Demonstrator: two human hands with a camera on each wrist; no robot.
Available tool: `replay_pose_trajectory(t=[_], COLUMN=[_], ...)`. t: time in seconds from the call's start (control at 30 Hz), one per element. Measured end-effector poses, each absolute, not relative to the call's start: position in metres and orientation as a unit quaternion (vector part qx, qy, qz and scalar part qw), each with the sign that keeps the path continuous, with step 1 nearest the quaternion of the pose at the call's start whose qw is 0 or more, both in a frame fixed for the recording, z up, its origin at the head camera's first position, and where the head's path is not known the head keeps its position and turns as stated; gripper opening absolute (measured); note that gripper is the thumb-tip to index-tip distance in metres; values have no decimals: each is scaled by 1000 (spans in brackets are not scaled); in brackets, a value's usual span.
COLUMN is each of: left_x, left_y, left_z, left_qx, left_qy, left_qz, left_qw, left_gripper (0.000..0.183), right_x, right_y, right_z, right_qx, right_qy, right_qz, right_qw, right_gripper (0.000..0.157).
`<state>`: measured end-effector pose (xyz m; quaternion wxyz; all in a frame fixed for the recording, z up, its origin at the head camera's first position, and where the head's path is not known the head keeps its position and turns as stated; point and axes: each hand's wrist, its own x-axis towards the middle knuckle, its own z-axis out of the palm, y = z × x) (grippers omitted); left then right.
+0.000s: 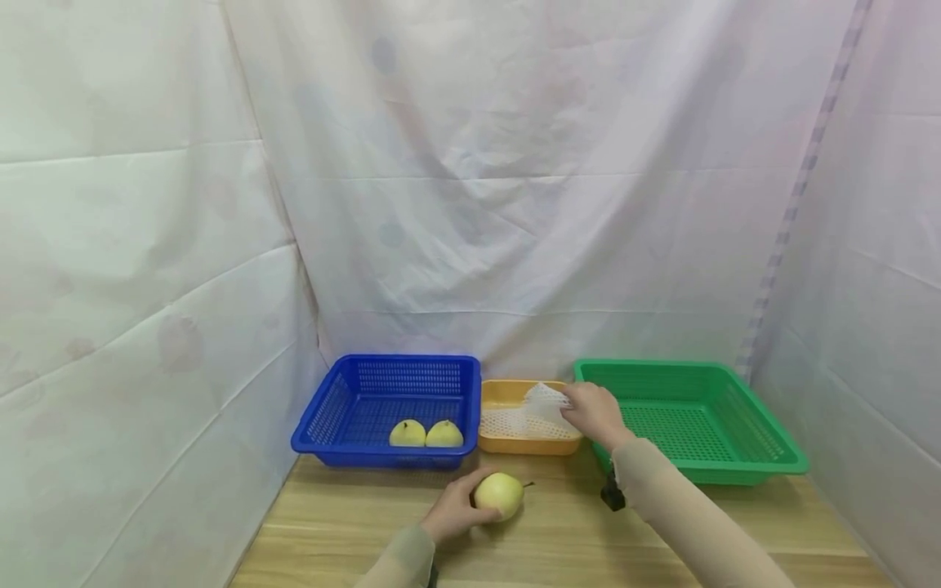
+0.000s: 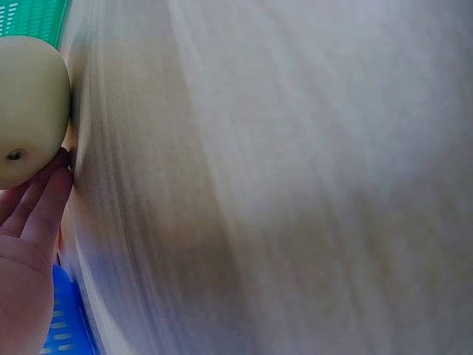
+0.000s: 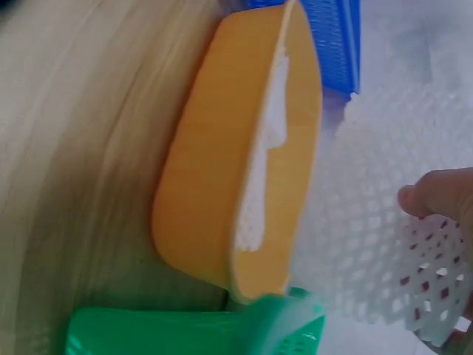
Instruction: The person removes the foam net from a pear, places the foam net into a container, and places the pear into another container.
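My left hand [image 1: 454, 508] grips a pale yellow-green pear [image 1: 501, 495] over the front of the table, its stem pointing right. In the left wrist view the fingers [image 2: 46, 211] lie against the pear's lower side. Above the small orange basket [image 1: 525, 446], my right hand [image 1: 597, 415] pinches a white foam fruit net [image 1: 546, 402]. The right wrist view shows the thumb [image 3: 436, 194] pressed on the net's mesh [image 3: 369, 214], which stands above the basket's rim. More white foam netting [image 1: 503, 422] lies inside the orange basket.
On the left stands a blue basket [image 1: 316, 445] with two pears [image 1: 408, 434] near its front wall. A larger green basket [image 1: 779, 461] stands on the right. All rest on a wooden table [image 1: 338, 518], with white cloth [image 1: 515, 245] hanging behind and at both sides.
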<state>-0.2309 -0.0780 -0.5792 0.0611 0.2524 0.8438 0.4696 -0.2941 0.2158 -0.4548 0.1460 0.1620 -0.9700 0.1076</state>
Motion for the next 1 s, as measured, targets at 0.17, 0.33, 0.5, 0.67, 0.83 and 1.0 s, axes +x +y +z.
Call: replay_pose_trajectory(t=[0.17, 0.33, 0.5, 0.67, 0.83, 1.0], left_x=[-234, -236, -237, -235, -231, -232], left_y=[-76, -76, -76, -75, -76, -75], left_z=[-580, -581, -581, -583, -585, -584], left_qx=[246, 245, 246, 251, 247, 245], left_qy=[844, 842, 842, 839, 838, 837], left_qz=[471, 474, 474, 479, 483, 486], left_qw=[74, 75, 71, 63, 62, 64], left_gripper=[73, 73, 74, 73, 72, 73], right_x=[-301, -309, -314, -319, -319, -324], right_y=[214, 214, 213, 213, 209, 208], right_z=[-467, -476, -483, -492, -496, -497], right_qx=[161, 153, 165, 176, 170, 163], right_qy=[-962, -961, -956, -949, -950, -948], right_qz=[84, 76, 57, 12, -2, -12], right_qw=[203, 216, 235, 262, 260, 273], right_gripper=[17, 14, 14, 19, 19, 18])
